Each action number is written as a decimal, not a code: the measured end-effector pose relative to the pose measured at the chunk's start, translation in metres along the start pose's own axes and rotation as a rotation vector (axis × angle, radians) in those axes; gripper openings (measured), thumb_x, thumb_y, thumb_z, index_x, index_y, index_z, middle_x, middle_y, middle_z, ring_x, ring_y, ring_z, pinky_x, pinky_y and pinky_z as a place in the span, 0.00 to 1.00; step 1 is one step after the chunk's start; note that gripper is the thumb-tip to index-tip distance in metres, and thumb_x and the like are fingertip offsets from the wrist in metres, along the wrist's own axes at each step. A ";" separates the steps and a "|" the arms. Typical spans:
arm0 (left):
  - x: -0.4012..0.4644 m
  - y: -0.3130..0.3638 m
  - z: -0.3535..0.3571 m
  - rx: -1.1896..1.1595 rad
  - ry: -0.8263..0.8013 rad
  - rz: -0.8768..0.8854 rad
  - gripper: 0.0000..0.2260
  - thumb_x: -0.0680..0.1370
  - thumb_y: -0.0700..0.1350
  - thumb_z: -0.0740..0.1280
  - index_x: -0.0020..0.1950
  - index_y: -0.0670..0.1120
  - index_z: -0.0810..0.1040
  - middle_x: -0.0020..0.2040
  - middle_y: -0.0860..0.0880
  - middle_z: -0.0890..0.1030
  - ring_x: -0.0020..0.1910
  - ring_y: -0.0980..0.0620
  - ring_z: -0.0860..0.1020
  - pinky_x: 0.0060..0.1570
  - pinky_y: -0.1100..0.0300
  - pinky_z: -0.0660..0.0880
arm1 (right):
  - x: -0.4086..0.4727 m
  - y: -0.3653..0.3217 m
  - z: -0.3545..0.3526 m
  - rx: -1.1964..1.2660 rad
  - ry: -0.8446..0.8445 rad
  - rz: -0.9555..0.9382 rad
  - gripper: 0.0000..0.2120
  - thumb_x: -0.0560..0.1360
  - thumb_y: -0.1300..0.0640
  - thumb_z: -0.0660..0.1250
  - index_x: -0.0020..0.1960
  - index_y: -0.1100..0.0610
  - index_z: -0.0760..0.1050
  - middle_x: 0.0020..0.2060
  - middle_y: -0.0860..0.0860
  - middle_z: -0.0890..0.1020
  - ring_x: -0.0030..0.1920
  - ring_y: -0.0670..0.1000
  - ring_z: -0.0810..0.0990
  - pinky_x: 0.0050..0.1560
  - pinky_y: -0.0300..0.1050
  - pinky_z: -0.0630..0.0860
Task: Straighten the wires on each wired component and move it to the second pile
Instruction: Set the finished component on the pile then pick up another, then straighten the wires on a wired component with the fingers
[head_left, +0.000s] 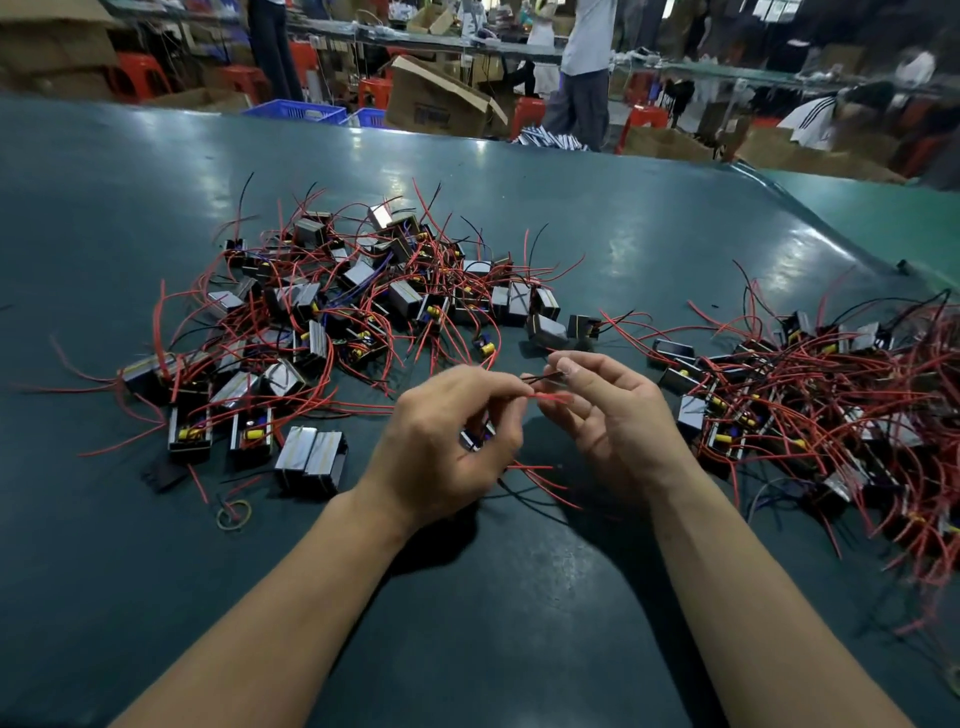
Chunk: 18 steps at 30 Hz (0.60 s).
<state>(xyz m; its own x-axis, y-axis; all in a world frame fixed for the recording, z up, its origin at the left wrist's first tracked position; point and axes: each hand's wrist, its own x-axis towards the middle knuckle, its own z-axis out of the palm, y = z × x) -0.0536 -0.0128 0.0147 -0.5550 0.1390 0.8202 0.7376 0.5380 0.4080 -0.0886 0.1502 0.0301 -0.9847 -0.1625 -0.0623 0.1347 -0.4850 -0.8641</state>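
One wired component (474, 439) is in work, held just above the surface at centre frame, its small black body tucked under the curled fingers of the left hand (447, 441). Its red wire (550, 398) and a thin black wire (545, 377) run toward 3 o'clock into the right hand (613, 415), whose thumb and fingertips pinch them near the free ends; further red leads trail down toward 5 o'clock onto the surface (467, 649). Both hands thus closed on the same piece, body on one side, leads on the other. Judgement on handling: light, body rigid and boxy, leads thin, springy and kink-prone; they likely hold a bend until drawn through the fingers. Best hold looks like the body for anchoring, with the wire stroked from its root outward; hard pulling at the solder end could strain the joint. Unsorted pile (343, 317) lies at 10 to 11 o'clock of the hands, bodies jumbled, wires tangled. Second pile (810, 410) sits at 3 o'clock, near the right hand, leads spreading toward the right edge. A rubber band (235, 514) lies at 8 o'clock. Cardboard boxes (436, 98), blue crates and standing people at 12 o'clock, well apart. No brand or label legible; printing on the cardboard is too blurred to read.
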 end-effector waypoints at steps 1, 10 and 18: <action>0.000 0.001 0.001 0.005 -0.033 0.012 0.04 0.75 0.36 0.69 0.48 0.38 0.82 0.40 0.47 0.82 0.34 0.50 0.78 0.38 0.57 0.76 | 0.000 0.000 0.001 0.000 -0.005 0.004 0.09 0.67 0.62 0.68 0.46 0.64 0.77 0.34 0.54 0.84 0.35 0.51 0.85 0.36 0.39 0.81; -0.003 -0.010 0.009 0.129 -0.076 -0.265 0.05 0.79 0.40 0.66 0.52 0.41 0.80 0.42 0.47 0.83 0.35 0.49 0.78 0.38 0.49 0.76 | 0.000 0.003 -0.004 -0.068 0.025 -0.009 0.07 0.67 0.63 0.71 0.44 0.63 0.79 0.37 0.57 0.84 0.40 0.55 0.86 0.36 0.39 0.80; 0.000 -0.008 0.006 0.205 -0.001 -0.154 0.05 0.77 0.38 0.69 0.50 0.41 0.83 0.44 0.48 0.82 0.42 0.49 0.79 0.44 0.57 0.76 | -0.003 0.005 -0.005 -0.168 -0.076 -0.078 0.06 0.65 0.63 0.74 0.42 0.60 0.82 0.39 0.59 0.85 0.40 0.56 0.85 0.39 0.40 0.80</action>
<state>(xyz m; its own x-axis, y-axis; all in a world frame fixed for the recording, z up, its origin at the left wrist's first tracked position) -0.0614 -0.0123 0.0095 -0.6549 0.0429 0.7545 0.5509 0.7105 0.4378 -0.0856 0.1523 0.0239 -0.9794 -0.1977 0.0408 0.0316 -0.3496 -0.9364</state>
